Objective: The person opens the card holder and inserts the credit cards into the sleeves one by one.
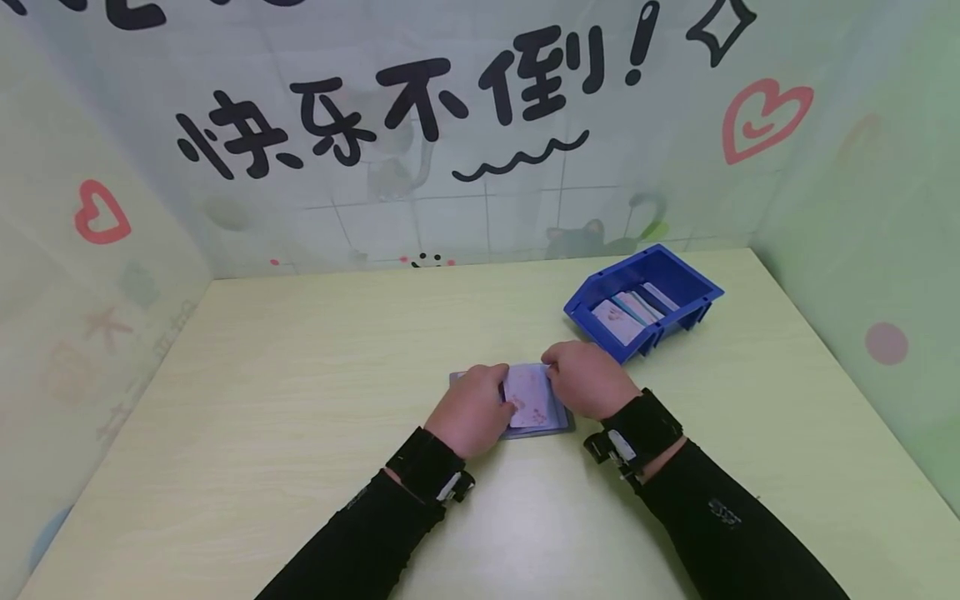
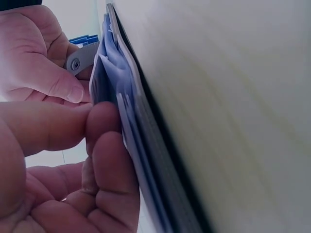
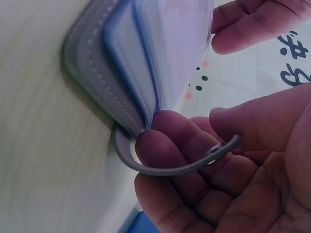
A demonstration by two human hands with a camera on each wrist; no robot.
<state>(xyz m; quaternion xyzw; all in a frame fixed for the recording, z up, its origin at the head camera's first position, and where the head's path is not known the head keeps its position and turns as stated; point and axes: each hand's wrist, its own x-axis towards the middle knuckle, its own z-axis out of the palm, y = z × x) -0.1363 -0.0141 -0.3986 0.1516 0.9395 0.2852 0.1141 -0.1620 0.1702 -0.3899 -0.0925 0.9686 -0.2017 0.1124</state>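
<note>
A grey card holder (image 1: 538, 432) lies opened on the table, a pink-lilac card (image 1: 527, 392) showing on top. My left hand (image 1: 471, 412) is at its left part, thumb and fingers pinching a sleeve (image 2: 99, 80) that stands away from the others. At the upper right corner, my right hand (image 1: 591, 379) has its curled fingertips against the edges of the blue-rimmed sleeves (image 3: 127, 58). The holder's grey strap (image 3: 165, 171) with a metal snap crosses these fingers, its end close to the thumb. Palms hide part of the holder in the head view.
A blue plastic bin (image 1: 643, 333) with several cards (image 1: 618, 321) inside stands just beyond my right hand. The pale wooden table (image 1: 300, 375) meets a printed backdrop (image 1: 300, 225) at the back and on both sides.
</note>
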